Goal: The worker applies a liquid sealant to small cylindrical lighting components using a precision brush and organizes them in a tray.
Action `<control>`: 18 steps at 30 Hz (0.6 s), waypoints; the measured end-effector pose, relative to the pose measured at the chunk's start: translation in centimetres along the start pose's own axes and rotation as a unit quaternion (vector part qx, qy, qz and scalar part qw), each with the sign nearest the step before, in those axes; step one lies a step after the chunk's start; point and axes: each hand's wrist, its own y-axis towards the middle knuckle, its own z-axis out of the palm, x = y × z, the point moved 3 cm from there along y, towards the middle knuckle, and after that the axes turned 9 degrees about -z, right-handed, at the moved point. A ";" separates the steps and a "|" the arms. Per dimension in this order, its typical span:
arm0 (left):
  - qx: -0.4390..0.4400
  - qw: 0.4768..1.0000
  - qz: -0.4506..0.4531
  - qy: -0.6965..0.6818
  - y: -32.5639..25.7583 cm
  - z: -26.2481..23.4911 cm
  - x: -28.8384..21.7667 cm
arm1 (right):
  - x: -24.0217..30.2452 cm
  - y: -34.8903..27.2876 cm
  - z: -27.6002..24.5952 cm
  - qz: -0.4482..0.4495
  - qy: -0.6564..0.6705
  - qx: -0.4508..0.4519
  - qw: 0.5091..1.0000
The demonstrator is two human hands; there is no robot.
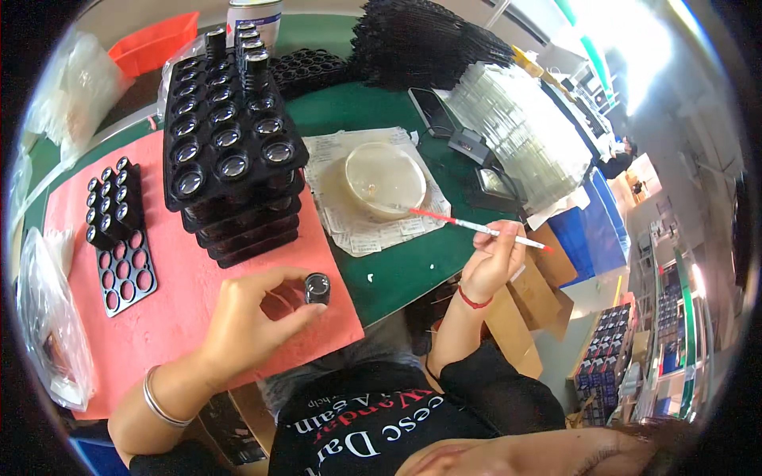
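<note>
Between the thumb and fingers of my left hand [248,319] is a small black lens barrel [317,290], its glassy end turned upward over the pink mat. My right hand [494,260] pinches a thin brush-like stick [460,223] with a red shaft and a pale grip. The stick's tip reaches the near right rim of a round, shallow dish [367,208]; whether it touches is too small to tell. The dish holds something pale and rests on a pad of printed paper sheets [349,238].
Left of the dish rises a stack of black trays [238,205] with lens barrels on top. A smaller perforated rack [125,278] holds several barrels on the pink mat [202,357]. Behind are a red bin [155,46], a can, black trays and clear trays [520,119], plus a phone [432,109].
</note>
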 end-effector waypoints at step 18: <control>0.046 0.981 -0.109 -0.151 0.5 -0.7 0.3 | 0.1 -4.1 1.0 0.079 0.276 0.044 0.957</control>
